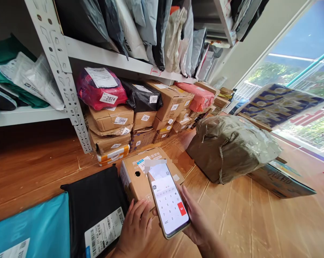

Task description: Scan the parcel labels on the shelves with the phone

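My right hand (198, 224) grips a smartphone (168, 200) whose screen shows a number keypad. It hovers over a small cardboard box (136, 177) with a round hole in its side and a label on top. My left hand (135, 229) rests with fingers together against the near side of that box. A black mailer bag (94, 200) with a barcode label lies just left of the box, and a teal mailer bag (35, 229) lies further left.
A metal shelf rack (60, 71) holds bagged parcels above and stacked numbered cartons (110, 120) on the wooden floor (30, 161). A large taped brown bundle (232, 147) sits on a flat carton (281, 181) at the right, by a window.
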Demonstrator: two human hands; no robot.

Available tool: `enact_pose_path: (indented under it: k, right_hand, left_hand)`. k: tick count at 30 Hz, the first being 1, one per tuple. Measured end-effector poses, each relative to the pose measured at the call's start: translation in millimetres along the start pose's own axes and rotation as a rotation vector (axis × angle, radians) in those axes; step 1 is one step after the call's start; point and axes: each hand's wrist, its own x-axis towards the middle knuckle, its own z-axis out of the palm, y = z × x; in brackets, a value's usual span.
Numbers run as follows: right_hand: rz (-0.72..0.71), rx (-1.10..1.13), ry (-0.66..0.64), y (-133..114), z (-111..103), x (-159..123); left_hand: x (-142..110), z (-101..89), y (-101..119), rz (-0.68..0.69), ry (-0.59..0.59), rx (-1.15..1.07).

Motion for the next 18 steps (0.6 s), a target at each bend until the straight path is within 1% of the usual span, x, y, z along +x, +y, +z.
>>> enact_pose_path:
  k: [4,8,15,18]
  right_hand:
    - [-0.002,-0.058,-0.002,-4,7,-8]
    - [-0.008,-0.062,0.004,-6,13,-14]
    - [-0.047,-0.084,-0.037,-3,13,-13]
    - [-0.047,-0.082,-0.036,-5,13,-14]
  left_hand:
    - [-4,-1.7,3,-0.027,0.011,-0.005]
    - [-6,0.0,4,-0.043,-0.005,-0.025]
    - [-8,1.4,0,-0.014,-0.014,-0.059]
    - [-8,1.6,0,-0.015,-0.009,-0.070]
